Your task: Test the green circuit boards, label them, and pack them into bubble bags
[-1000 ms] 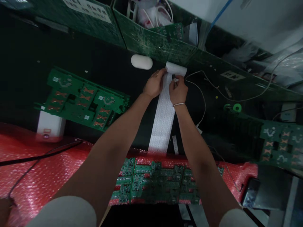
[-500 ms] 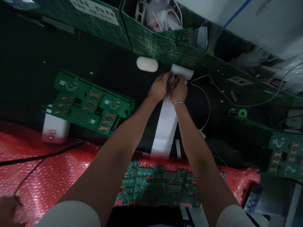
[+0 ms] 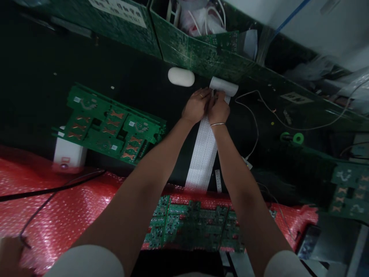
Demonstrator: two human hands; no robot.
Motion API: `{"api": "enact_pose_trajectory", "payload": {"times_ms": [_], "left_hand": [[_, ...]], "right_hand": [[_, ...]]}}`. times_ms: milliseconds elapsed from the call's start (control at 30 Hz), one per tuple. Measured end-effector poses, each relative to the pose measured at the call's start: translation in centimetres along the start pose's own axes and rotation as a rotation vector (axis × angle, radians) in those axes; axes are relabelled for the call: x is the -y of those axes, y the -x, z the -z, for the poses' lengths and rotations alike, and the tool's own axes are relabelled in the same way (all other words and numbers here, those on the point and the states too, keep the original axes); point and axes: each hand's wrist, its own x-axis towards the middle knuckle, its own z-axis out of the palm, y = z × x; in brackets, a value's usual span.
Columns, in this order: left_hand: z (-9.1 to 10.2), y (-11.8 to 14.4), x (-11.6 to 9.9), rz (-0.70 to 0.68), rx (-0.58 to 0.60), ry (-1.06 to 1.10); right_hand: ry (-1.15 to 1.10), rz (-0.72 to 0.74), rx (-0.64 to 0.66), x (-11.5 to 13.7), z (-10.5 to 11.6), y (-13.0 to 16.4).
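Both hands, left hand and right hand, pinch the white label strip with clenched fingers just below its roll. The strip runs down the dark surface toward its near edge.

Both bare forearms stretch forward and away from the body, converging from the lower corners of the view toward its upper middle. The left hand and the right hand meet there, side by side and touching, backs turned up toward the camera. The fingers of both hands are curled inward and pinched close together at their tips, thumbs tucked out of sight beneath. A thin ring shows on one finger of the left hand; a slim bangle circles the right wrist. Short pale sleeves cover both upper arms at the bottom edge. The elbows are spread wide, the wrists nearly straight.
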Motion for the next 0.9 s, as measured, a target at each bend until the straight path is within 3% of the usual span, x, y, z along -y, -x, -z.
{"api": "enact_pose_trajectory", "payload": {"times_ms": [133,300,433,633,900], "left_hand": [[0.0,-0.1,-0.1,-0.007,0.005,-0.006],[-0.1,-0.2,0.0,-0.018,0.013,-0.012],[-0.1,-0.2,0.0,-0.007,-0.005,-0.003],[-0.1,-0.3,-0.6,0.033,-0.046,-0.090],[-0.4,-0.3,-0.7,0.038,-0.076,-0.151]], "right_hand": [[0.008,-0.035,0.003,0.7,0.3,-0.1],[0.137,-0.162,0.114,2.1,1.3,-0.3],[0.113,-0.147,0.131,3.4,2.4,-0.5],[0.359,-0.214,0.270,5.7,4.7,-0.6],[0.338,-0.203,0.300,6.0,5.1,-0.3]]}}
